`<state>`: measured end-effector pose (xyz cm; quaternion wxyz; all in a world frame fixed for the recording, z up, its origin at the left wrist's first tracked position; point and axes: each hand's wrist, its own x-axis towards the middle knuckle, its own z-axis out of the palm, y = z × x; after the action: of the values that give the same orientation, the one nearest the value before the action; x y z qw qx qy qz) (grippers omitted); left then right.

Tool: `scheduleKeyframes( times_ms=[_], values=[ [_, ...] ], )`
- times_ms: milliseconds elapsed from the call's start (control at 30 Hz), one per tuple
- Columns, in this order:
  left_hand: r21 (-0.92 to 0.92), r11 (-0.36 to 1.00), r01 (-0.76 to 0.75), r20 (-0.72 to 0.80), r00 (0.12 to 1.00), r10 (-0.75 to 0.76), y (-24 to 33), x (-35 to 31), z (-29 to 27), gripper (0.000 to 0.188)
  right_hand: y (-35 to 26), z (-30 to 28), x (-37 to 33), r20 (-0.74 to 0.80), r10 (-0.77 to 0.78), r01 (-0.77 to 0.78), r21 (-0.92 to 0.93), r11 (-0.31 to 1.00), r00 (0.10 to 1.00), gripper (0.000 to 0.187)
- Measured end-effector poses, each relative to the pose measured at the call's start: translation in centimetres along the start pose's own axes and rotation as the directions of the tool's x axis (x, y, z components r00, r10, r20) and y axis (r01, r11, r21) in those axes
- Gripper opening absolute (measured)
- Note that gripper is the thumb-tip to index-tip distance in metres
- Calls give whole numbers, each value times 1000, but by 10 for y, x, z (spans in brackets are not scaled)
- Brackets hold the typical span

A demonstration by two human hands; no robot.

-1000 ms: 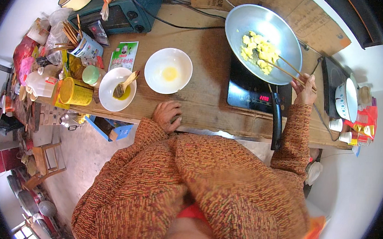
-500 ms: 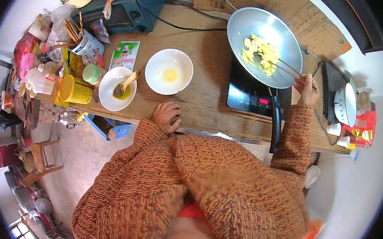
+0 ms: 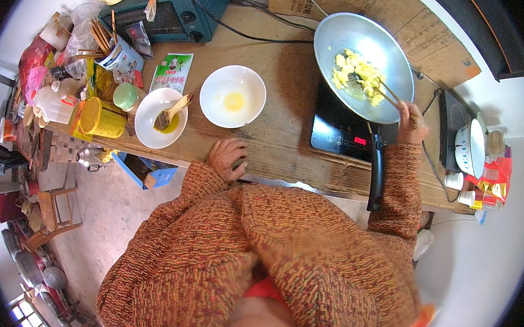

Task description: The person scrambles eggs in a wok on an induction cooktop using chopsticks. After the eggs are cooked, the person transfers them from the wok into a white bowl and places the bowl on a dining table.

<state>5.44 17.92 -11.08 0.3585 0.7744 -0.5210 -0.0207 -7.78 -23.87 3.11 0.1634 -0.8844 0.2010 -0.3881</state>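
My right hand [image 3: 412, 120] is closed on a pair of chopsticks [image 3: 391, 94] at the right rim of a wide silver frying pan [image 3: 395, 54]. The chopstick tips touch the yellow scrambled egg [image 3: 356, 73] spread over the pan's middle. Underneath the pan is a black induction cooktop [image 3: 337, 132] with a lit red display. The pan's black handle [image 3: 376, 177] points toward me. My left hand [image 3: 227, 159] rests on the table's front edge, fingers loosely bent and apart from the thumb, holding nothing. Just beyond it stands a white bowl [image 3: 231, 117] with a little yellow liquid.
A smaller white bowl [image 3: 145, 132] holds a brush [image 3: 171, 110] in oil. Left of it are a yellow tin [image 3: 103, 118], a green-lidded jar [image 3: 126, 96] and a chopstick tub [image 3: 123, 59]. A teal toaster oven [image 3: 209, 5] stands behind. An enamel basin [image 3: 469, 147] sits at far right.
My right hand and the chopsticks have shifted slightly left and nearer the egg. The view has moved a little; my left hand stays on the table edge.
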Motion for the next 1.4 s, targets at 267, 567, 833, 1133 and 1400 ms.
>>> scheduleKeyframes(
  times_ms=[267, 567, 833, 1133, 1400],
  values=[
    [5, 1000, 20, 3, 1000, -20, -1, -1, 2, 26, -46, 12, 6, 283, -474, 527, -155, 836, 834, 23],
    [23, 999, 27, 10, 1000, -28, -2, -1, 3, 28, -64, -3, -8, 509, -568, 650, 22, 759, 647, 17],
    [3, 999, 43, 13, 999, -43, -2, -3, 4, 28, -57, -33, 7, 148, -301, 289, 96, 952, 942, 10],
    [-1, 1000, 27, 11, 1000, -27, -4, -1, 3, 27, 30, -17, -4, -43, 502, -360, 646, 674, 864, 35],
    [10, 1000, 27, 10, 1000, -27, -1, 0, 2, 27, 38, -6, -10, -10, 628, -439, 706, 556, 778, 35]
  ],
)
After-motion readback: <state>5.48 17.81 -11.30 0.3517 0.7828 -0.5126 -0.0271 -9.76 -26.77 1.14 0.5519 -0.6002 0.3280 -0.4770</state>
